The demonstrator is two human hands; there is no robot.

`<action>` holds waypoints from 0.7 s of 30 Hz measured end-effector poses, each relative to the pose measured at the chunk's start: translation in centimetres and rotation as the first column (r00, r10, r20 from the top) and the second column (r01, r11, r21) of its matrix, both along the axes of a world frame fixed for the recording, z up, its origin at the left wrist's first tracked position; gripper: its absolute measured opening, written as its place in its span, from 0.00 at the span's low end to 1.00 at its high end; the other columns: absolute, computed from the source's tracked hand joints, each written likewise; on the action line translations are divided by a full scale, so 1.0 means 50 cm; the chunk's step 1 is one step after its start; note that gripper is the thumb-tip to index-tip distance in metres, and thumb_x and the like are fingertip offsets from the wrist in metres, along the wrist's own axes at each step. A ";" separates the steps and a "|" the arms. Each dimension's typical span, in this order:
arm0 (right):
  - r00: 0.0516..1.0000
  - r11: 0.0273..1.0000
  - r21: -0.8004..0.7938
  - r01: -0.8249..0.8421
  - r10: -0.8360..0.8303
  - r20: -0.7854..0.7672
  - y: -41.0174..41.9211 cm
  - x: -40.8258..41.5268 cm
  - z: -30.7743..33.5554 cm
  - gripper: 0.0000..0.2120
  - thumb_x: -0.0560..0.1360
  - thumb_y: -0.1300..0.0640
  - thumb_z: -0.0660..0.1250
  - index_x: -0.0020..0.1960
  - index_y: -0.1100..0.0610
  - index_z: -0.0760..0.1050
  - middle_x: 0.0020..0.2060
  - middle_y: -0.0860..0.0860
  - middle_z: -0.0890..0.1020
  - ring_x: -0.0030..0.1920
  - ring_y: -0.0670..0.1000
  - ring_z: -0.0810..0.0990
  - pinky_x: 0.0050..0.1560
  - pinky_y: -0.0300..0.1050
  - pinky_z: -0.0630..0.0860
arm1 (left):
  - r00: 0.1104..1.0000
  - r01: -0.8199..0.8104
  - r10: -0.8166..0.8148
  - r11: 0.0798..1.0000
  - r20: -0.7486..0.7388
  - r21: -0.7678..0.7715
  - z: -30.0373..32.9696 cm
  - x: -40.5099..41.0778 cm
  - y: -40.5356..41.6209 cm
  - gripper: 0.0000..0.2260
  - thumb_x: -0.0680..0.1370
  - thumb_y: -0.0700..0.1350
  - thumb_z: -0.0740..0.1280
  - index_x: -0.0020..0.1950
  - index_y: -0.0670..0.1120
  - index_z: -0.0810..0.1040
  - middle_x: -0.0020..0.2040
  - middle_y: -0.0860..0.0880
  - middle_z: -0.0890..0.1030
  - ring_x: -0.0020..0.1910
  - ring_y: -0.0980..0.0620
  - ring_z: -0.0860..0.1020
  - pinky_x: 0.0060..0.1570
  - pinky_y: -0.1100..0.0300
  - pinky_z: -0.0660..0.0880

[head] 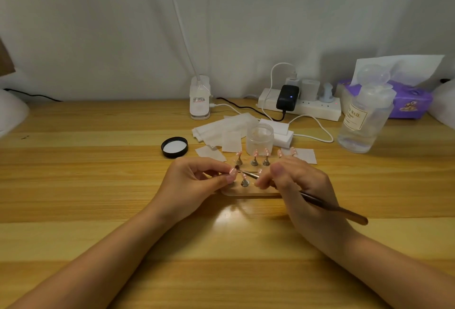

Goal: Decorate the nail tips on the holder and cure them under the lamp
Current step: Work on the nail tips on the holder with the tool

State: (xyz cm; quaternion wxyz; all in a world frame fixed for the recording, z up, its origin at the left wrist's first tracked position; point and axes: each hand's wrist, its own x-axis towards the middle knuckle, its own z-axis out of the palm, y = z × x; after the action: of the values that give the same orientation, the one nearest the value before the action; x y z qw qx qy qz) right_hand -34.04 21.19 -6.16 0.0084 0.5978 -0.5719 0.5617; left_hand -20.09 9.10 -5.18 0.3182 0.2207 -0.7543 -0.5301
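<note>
The nail tip (232,171), a small glossy pink curved shell on a dark metal stand, is held just left of the frame's centre, pinched between thumb and fingertips of the left hand (197,180), whose fingers are curled round it, a little above the near-left part of the holder (248,193), a pale board lying flat on the wooden desk (98,185). The brush (320,204), a slim dark wand with a metallic ferrule, is gripped in pen fashion by the right hand (295,185); its long axis runs from the lower right of the frame up and leftward, and its fine tip is brought against, or just beside, the held nail tip, though actual contact cannot be told. The nail tip thus lies directly left of the brush point, so the coming stroke is judged to depend on the two hands being kept steady, both wrists low over the desk. More pink tips on small conical stands (254,161) are seen upright along the far side of the holder. Behind them a frosted jar (259,137) is set open, its black lid (174,147) lying upturned to the left, among thin white wipes (221,128). A white clip lamp (200,98) is placed at the desk's far edge
</note>
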 end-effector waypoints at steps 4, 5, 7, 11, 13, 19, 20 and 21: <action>0.994 0.994 -0.008 -0.107 0.107 -0.032 0.004 0.003 -0.001 0.26 0.79 0.46 0.51 0.35 0.58 0.79 0.30 0.47 0.78 0.36 0.38 0.76 0.45 0.37 0.70 | 0.999 -0.036 0.036 0.999 -0.005 0.002 0.000 0.000 0.000 0.06 0.64 0.44 0.72 0.41 0.48 0.84 0.38 0.54 0.84 0.39 0.57 0.82 0.39 0.68 0.77; 0.993 0.993 -0.025 -0.118 0.117 -0.022 0.004 0.003 -0.003 0.26 0.79 0.46 0.51 0.36 0.58 0.79 0.30 0.47 0.78 0.36 0.38 0.76 0.44 0.37 0.70 | 0.999 -0.034 0.034 0.999 -0.014 0.011 0.001 0.000 0.001 0.07 0.64 0.44 0.72 0.41 0.49 0.84 0.39 0.54 0.84 0.40 0.58 0.82 0.40 0.69 0.76; 0.993 0.993 -0.059 -0.103 0.106 0.058 0.007 0.003 -0.003 0.23 0.79 0.43 0.50 0.38 0.52 0.79 0.30 0.46 0.79 0.35 0.39 0.77 0.41 0.41 0.72 | 0.999 -0.028 0.028 0.999 -0.018 0.021 0.004 0.001 0.003 0.07 0.64 0.45 0.72 0.41 0.49 0.84 0.40 0.55 0.84 0.42 0.58 0.82 0.41 0.70 0.76; 0.963 0.996 -0.065 -0.068 0.082 0.256 0.012 0.004 0.003 0.20 0.76 0.39 0.50 0.44 0.48 0.77 0.37 0.48 0.82 0.36 0.43 0.80 0.38 0.35 0.75 | 0.999 -0.045 0.047 0.997 -0.027 0.054 0.007 0.003 0.004 0.08 0.64 0.44 0.72 0.41 0.48 0.83 0.40 0.52 0.84 0.41 0.56 0.82 0.38 0.71 0.75; 0.965 0.998 -0.022 -0.057 0.061 0.256 0.011 0.005 0.010 0.20 0.74 0.38 0.51 0.46 0.48 0.77 0.41 0.44 0.82 0.39 0.42 0.79 0.40 0.30 0.73 | 0.998 -0.047 0.051 0.996 -0.041 0.077 0.007 0.003 0.004 0.07 0.63 0.45 0.72 0.40 0.48 0.82 0.40 0.49 0.84 0.41 0.53 0.83 0.39 0.68 0.77; 0.995 0.997 0.075 0.018 -0.026 0.100 0.008 0.005 0.013 0.12 0.73 0.43 0.56 0.41 0.44 0.77 0.36 0.36 0.80 0.44 0.39 0.77 0.43 0.30 0.70 | 0.999 -0.021 0.022 0.999 -0.038 0.031 0.007 0.006 0.006 0.07 0.67 0.38 0.72 0.38 0.51 0.83 0.41 0.49 0.84 0.40 0.50 0.83 0.44 0.62 0.79; 0.996 0.997 0.079 0.023 -0.030 0.090 0.009 0.005 0.013 0.12 0.73 0.44 0.56 0.40 0.45 0.77 0.37 0.38 0.80 0.44 0.40 0.78 0.44 0.33 0.71 | 0.999 -0.016 0.016 1.000 -0.029 0.016 0.007 0.007 0.006 0.09 0.68 0.36 0.72 0.38 0.51 0.83 0.41 0.50 0.84 0.40 0.51 0.83 0.44 0.60 0.79; 0.997 0.997 0.076 0.029 -0.035 0.076 0.009 0.005 0.013 0.13 0.73 0.45 0.55 0.40 0.45 0.77 0.37 0.39 0.80 0.44 0.41 0.78 0.45 0.35 0.72 | 1.000 -0.013 0.013 1.000 -0.017 -0.004 0.006 0.007 0.006 0.10 0.69 0.35 0.71 0.39 0.51 0.83 0.40 0.50 0.84 0.39 0.52 0.83 0.44 0.58 0.78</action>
State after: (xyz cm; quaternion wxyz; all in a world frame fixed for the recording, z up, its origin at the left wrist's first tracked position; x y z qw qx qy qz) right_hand -33.80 21.67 -5.51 -0.0273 0.5664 -0.6019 0.5622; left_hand -19.75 9.40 -4.86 0.3284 0.2202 -0.7513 -0.5284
